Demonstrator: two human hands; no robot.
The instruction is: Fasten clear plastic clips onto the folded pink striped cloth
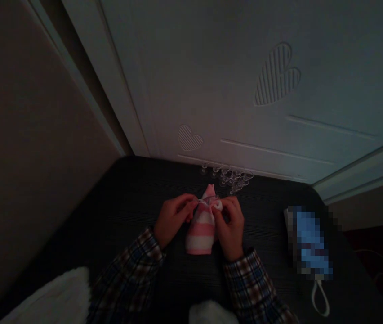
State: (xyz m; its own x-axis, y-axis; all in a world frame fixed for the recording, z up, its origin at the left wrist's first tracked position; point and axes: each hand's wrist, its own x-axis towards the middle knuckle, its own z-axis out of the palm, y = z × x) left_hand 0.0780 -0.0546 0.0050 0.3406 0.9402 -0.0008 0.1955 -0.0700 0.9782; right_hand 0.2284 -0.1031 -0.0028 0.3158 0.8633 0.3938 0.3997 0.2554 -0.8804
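Note:
A small clear stemmed glass lies sideways between my two hands, over a pink and white striped cloth. With its thumb and fingertips pinched together, my left hand holds the glass by its left end. My right hand is closed on a bunched fold of the cloth at the right end of the glass. The cloth hangs down between the hands toward the dark tabletop. In the dim light, the exact shape of the glass is hard to make out.
Several small clear stemmed glasses stand grouped at the back of the dark table, against a white panel with raised hearts. At right lies a blurred-out blue object with a white strap. White fluffy fabric shows at lower left.

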